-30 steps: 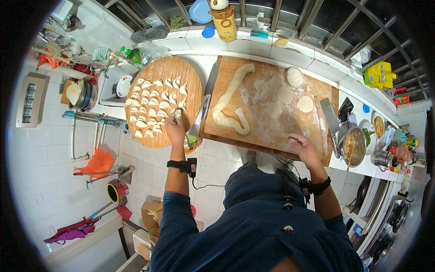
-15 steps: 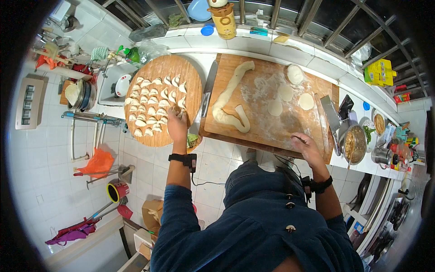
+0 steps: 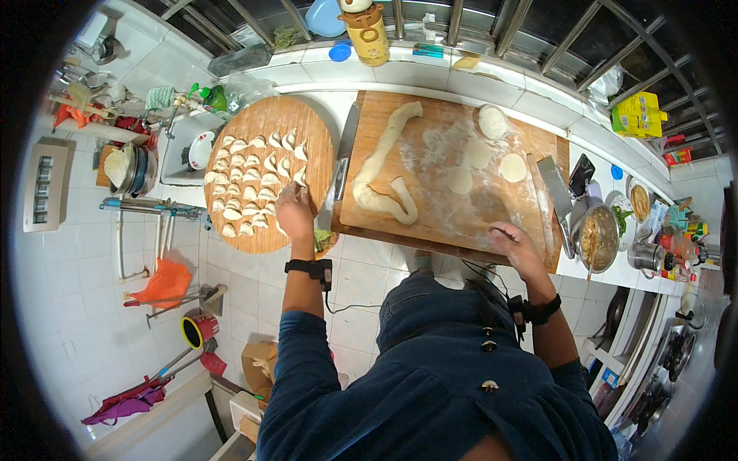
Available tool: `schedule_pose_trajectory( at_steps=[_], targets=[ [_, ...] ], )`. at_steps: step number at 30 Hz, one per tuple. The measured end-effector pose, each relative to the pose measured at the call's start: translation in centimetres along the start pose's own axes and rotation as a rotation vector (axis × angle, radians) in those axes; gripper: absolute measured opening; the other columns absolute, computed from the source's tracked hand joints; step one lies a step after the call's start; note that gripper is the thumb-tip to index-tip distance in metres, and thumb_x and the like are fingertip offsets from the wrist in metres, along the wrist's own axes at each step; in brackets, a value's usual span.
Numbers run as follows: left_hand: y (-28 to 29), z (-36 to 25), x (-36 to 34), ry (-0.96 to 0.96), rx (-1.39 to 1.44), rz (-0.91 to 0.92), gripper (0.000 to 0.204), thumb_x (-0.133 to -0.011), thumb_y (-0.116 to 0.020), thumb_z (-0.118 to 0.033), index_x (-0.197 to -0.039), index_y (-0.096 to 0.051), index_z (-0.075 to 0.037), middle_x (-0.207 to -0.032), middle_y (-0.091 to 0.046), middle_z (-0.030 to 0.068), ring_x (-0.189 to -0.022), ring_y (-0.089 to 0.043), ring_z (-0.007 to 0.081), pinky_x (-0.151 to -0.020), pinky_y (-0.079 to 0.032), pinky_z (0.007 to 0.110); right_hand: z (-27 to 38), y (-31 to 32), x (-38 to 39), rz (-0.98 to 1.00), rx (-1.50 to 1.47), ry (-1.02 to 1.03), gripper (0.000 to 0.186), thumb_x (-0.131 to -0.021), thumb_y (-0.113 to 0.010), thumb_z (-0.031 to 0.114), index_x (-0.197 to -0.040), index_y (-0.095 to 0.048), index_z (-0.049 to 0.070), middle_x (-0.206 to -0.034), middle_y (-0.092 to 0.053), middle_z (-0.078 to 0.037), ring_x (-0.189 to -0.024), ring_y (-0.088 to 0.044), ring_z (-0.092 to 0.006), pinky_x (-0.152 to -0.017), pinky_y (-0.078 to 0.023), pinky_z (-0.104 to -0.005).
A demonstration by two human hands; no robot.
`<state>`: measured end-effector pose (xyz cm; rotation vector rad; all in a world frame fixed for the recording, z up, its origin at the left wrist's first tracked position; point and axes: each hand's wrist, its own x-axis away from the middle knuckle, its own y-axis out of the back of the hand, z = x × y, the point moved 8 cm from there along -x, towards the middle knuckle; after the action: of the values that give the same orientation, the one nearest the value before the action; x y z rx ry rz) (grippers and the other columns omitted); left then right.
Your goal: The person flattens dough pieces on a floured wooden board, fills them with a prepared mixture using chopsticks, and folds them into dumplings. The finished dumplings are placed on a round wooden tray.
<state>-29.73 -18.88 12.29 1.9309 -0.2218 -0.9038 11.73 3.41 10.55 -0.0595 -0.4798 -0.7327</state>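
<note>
My left hand (image 3: 296,215) is over the near right part of a round wooden board (image 3: 319,138) that carries rows of white dumplings (image 3: 251,174). Its fingers are bent down and closed, and the pale edge of a dumpling (image 3: 280,227) shows at its side; the fingertips are partly hidden. Just beyond them lies another dumpling (image 3: 300,176). At the near right edge of the rectangular board (image 3: 453,219), my right hand (image 3: 516,247) hovers with loosely bent fingers apart and nothing visible in them. That floury board bears a long bent dough rope (image 3: 377,165) and flat dough rounds (image 3: 477,154).
A long knife (image 3: 345,150) lies between the boards. Right of the rectangular board are a cleaver (image 3: 555,184), a rolling pin (image 3: 540,196) and a metal bowl of filling (image 3: 597,238). A sink (image 3: 181,157) sits at the left. A yellow bottle (image 3: 367,37) stands on the back ledge.
The view has shifted slightly. My left hand has moved a little toward me and left across the round board, exposing the dumpling beyond its fingertips. My right hand has hardly moved.
</note>
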Motion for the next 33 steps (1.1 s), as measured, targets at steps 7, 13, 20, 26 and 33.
schedule_pose_trajectory(
  at_steps=[7,13,20,26,33],
  targets=[
    [-1.8,1.2,-0.2,0.148,0.029,0.222,0.017,-0.081,-0.062,-0.015,-0.089,-0.068,-0.001,-0.096,-0.066,0.0135,-0.095,-0.058,0.0308,-0.087,-0.044,0.037,-0.3,0.1,-0.1,-0.004,-0.005,-0.014,0.022,-0.087,-0.058,0.011,-0.106,-0.06,-0.001,-0.1,-0.059,-0.001,-0.094,-0.053,-0.0099,-0.085,-0.041,-0.0234],
    [0.8,0.3,0.9,0.085,0.079,-0.016,0.02,-0.076,-0.068,-0.009,-0.093,-0.068,0.0,-0.107,-0.062,0.0175,-0.1,-0.056,0.0336,-0.089,-0.043,0.04,-0.9,0.3,-0.1,0.012,-0.083,-0.005,0.026,-0.088,-0.057,0.011,-0.111,-0.058,-0.002,-0.102,-0.061,-0.005,-0.095,-0.056,-0.0128,-0.087,-0.042,-0.0253],
    [0.8,1.0,1.5,0.112,0.12,-0.008,0.018,-0.078,-0.066,-0.01,-0.093,-0.068,0.001,-0.106,-0.063,0.0186,-0.099,-0.057,0.033,-0.089,-0.043,0.039,-1.4,0.7,0.0,-0.01,-0.06,-0.023,0.026,-0.087,-0.057,0.011,-0.111,-0.058,-0.001,-0.103,-0.061,-0.004,-0.095,-0.056,-0.0128,-0.085,-0.043,-0.0252],
    [0.3,1.2,1.1,0.135,0.166,0.015,0.015,-0.082,-0.062,-0.01,-0.088,-0.07,0.001,-0.105,-0.065,0.0172,-0.098,-0.059,0.0306,-0.089,-0.044,0.037,-1.3,0.7,0.0,-0.02,0.009,0.001,0.026,-0.087,-0.058,0.014,-0.108,-0.059,-0.002,-0.101,-0.062,-0.005,-0.095,-0.056,-0.0124,-0.085,-0.042,-0.0251],
    [1.2,-5.9,1.3,0.047,0.162,-0.133,0.057,-0.073,-0.073,-0.014,-0.121,-0.051,0.007,-0.121,-0.051,0.0222,-0.11,-0.047,0.0381,-0.093,-0.036,0.047,-2.2,2.1,0.9,-0.096,0.001,-0.047,0.027,-0.088,-0.058,0.016,-0.108,-0.06,-0.002,-0.102,-0.061,-0.004,-0.095,-0.055,-0.0127,-0.085,-0.043,-0.0255]
  ],
)
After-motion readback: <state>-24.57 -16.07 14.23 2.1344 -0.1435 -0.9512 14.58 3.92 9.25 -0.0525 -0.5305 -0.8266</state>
